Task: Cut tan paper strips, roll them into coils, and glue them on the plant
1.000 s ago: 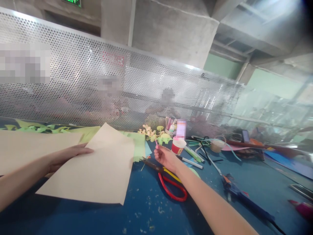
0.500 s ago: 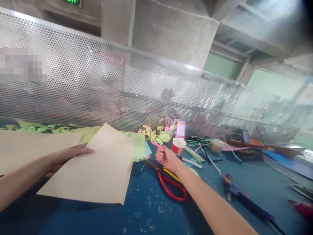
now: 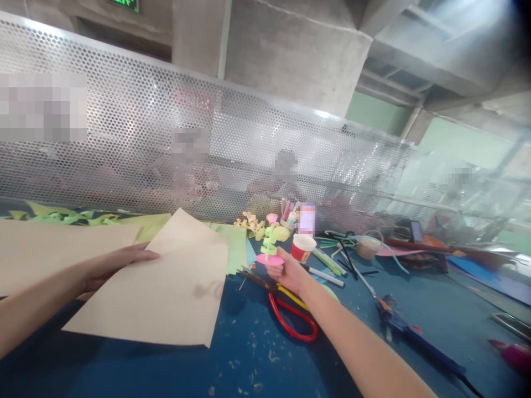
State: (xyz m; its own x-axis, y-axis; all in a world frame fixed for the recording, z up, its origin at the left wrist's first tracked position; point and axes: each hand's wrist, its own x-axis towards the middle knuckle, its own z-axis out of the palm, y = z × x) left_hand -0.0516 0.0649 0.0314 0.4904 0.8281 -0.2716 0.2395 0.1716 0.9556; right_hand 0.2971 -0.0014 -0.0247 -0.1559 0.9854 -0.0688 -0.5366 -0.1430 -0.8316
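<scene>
My left hand (image 3: 108, 266) lies flat with fingers stretched on a beige paper sheet (image 3: 166, 293) on the blue table (image 3: 249, 359). My right hand (image 3: 288, 273) is closed on the base of a small paper craft (image 3: 269, 246), a pink disc with a green stem and a pink top, held upright above the table. Red-and-yellow-handled scissors (image 3: 290, 315) lie just under my right wrist. A red-and-white paper cup (image 3: 302, 247) stands right of the craft.
A perforated metal screen (image 3: 207, 143) runs along the table's far edge, with people behind it. Green paper scraps (image 3: 66, 215), pens (image 3: 327, 262), a dark blue glue gun (image 3: 415, 337), a tape roll (image 3: 369, 246) and more paper pieces crowd the right and far side.
My right hand has turned and raised the paper craft, which now stands upright with its pink disc showing. My left hand has stayed on the beige sheet.
</scene>
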